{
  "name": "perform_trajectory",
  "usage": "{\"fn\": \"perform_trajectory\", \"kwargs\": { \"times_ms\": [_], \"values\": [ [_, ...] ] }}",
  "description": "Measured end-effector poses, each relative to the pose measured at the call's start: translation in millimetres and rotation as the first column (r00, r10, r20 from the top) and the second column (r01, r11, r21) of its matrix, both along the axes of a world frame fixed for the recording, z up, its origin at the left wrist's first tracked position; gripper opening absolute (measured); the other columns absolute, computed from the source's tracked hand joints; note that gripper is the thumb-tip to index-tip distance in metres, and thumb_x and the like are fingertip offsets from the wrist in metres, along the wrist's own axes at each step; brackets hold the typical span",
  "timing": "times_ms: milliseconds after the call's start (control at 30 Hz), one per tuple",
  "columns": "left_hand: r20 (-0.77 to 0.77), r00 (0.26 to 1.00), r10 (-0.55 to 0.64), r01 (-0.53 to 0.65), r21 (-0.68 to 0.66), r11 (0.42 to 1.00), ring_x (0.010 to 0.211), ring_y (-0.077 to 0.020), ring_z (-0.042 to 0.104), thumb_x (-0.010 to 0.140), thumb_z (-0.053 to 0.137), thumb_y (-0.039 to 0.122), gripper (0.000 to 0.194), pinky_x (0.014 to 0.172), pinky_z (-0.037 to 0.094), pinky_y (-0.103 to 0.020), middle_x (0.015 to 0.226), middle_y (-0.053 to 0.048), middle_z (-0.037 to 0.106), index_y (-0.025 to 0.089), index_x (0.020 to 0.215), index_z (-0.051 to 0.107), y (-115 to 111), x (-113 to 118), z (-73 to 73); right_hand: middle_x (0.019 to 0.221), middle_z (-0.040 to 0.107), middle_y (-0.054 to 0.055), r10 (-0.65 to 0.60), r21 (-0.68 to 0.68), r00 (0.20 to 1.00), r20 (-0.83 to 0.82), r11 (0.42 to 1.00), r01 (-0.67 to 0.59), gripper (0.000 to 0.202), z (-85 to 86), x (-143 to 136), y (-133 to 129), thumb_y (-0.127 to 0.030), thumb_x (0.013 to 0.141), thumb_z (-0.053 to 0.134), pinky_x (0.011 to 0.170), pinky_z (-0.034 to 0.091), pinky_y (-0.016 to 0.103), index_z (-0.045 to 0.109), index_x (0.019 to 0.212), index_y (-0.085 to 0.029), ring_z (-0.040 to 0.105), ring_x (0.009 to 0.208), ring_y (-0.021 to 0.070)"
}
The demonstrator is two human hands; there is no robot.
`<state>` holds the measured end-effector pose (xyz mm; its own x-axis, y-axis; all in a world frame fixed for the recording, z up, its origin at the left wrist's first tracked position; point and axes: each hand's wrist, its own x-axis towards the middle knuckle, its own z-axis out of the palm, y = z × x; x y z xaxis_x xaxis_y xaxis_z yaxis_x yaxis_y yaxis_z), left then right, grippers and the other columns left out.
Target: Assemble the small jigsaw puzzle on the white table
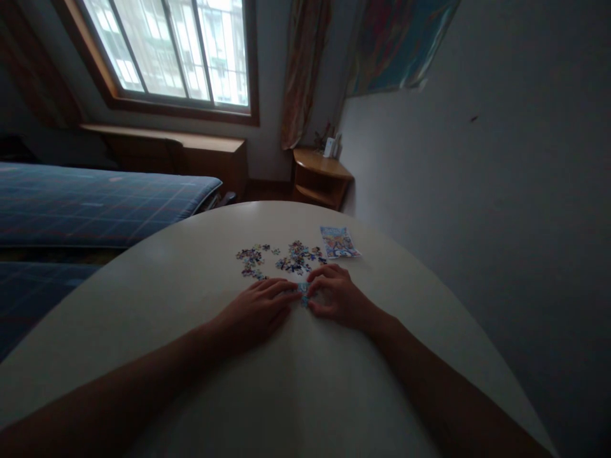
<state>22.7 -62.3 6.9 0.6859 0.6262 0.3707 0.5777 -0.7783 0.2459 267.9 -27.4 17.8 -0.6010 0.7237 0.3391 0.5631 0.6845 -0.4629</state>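
Note:
A small cluster of light-blue jigsaw puzzle pieces (304,294) lies flat on the white round table (191,254), between my two hands. My left hand (265,305) rests on the tabletop, fingers together and tips pressing the cluster's left edge. From the other side, my right hand (337,292) curls its thumb and fingers against the right edge of the same pieces. Fingertips cover parts of the cluster. Just beyond the hands are two piles of loose puzzle pieces, a left pile (251,257) and a right pile (296,256).
A printed puzzle packet (338,242) lies right of the piles. Left of the table is a bed with a blue plaid mattress (95,203). A wooden corner cabinet (322,165) stands behind the table, and a plain wall (453,191) rises at the right.

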Motion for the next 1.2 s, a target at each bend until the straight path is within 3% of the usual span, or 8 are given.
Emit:
{"fn": "perform_trajectory", "kwargs": {
  "times_ms": [700,1200],
  "values": [
    [-0.013,1.000,-0.003,0.003,0.015,1.000,0.125,-0.0252,0.054,0.097,0.046,0.016,0.038,0.103,0.048,-0.049,0.135,-0.008,0.059,0.026,0.132,0.057,1.2,-1.1,-3.7,0.103,0.070,0.002,0.003,0.036,1.000,-0.031,0.999,-0.002,0.016,-1.9,-1.2,0.0,-0.019,0.074,0.077,0.099,0.038,0.041,0.070,0.086,-0.025,0.060,0.105,0.0218],
    [-0.027,1.000,0.008,-0.007,0.023,1.000,0.123,-0.0254,0.054,0.098,0.048,0.017,0.043,0.102,0.049,-0.048,0.136,-0.007,0.057,0.030,0.138,0.054,-0.2,-0.4,-3.4,0.098,0.071,0.002,0.106,0.133,0.993,0.045,0.985,-0.111,0.010,3.2,-0.8,0.8,-0.021,0.076,0.072,0.096,0.040,0.039,0.071,0.084,-0.026,0.063,0.100,0.0207]
  ]
}}
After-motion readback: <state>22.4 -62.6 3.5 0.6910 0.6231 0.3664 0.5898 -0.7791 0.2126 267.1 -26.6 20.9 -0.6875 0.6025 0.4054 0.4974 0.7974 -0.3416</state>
